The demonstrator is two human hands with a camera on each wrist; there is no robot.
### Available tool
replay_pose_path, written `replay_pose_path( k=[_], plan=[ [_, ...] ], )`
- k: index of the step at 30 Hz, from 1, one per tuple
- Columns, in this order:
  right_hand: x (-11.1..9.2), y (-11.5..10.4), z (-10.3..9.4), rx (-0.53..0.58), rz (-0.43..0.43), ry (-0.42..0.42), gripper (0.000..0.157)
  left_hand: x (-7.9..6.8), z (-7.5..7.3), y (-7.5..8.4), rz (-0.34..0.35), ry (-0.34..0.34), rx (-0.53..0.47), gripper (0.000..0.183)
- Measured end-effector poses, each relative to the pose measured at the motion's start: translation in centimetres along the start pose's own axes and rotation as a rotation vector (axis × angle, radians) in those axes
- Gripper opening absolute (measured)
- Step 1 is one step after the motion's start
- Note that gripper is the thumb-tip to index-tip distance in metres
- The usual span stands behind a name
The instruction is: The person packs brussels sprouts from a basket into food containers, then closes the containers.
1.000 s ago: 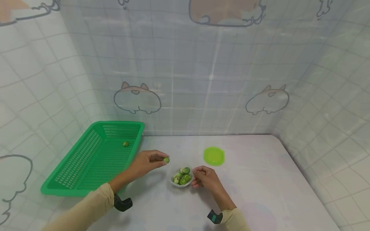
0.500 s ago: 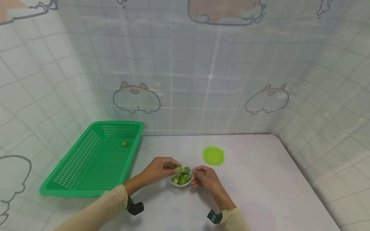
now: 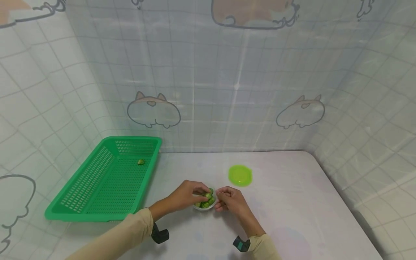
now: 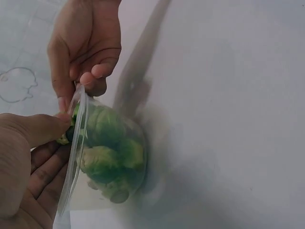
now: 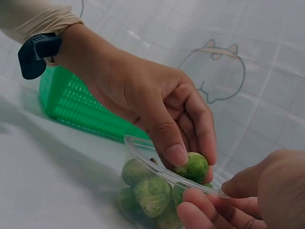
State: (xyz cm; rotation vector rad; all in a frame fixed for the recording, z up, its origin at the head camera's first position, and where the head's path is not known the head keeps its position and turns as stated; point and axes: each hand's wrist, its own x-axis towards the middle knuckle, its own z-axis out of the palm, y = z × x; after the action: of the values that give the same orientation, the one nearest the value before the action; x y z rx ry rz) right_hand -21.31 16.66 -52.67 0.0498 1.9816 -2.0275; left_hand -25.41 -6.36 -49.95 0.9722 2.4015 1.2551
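Observation:
A clear plastic tub [image 4: 138, 167] holding several Brussels sprouts [image 5: 153, 195] stands on the table in front of me. My left hand [image 3: 188, 195] reaches over its rim from the left. In the right wrist view its thumb and fingers pinch one Brussels sprout [image 5: 195, 167] at the mouth of the tub, just over the other sprouts. My right hand [image 3: 232, 200] is at the opposite side, pinching the tub's rim between thumb and fingers, as the right wrist view shows.
A green perforated basket [image 3: 110, 187] stands at the left with one small sprout [image 3: 141, 161] inside. Behind the tub, a lime-green lid [image 3: 240, 175] lies on the white table [image 3: 292, 198]. Patterned curtains [image 3: 208, 72] hang around the back and sides.
My left hand has moved right, from beside the basket to over the tub, carrying a Brussels sprout down among the others. The right hand has stayed at the rim.

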Motion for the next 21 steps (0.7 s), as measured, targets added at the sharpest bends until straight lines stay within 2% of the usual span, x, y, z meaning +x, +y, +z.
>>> replay_pose_path(
  k=[12, 21],
  plan=[
    [0.13, 0.05, -0.01, 0.011, 0.0, -0.009, 0.035, 0.15, -0.27, 0.23, 0.026, -0.012, 0.155, 0.024],
    [0.14, 0.23, -0.06, 0.006, -0.003, -0.003, 0.033, -0.15, -0.39, 0.54, 0.037, -0.015, 0.198, 0.026]
  ],
)
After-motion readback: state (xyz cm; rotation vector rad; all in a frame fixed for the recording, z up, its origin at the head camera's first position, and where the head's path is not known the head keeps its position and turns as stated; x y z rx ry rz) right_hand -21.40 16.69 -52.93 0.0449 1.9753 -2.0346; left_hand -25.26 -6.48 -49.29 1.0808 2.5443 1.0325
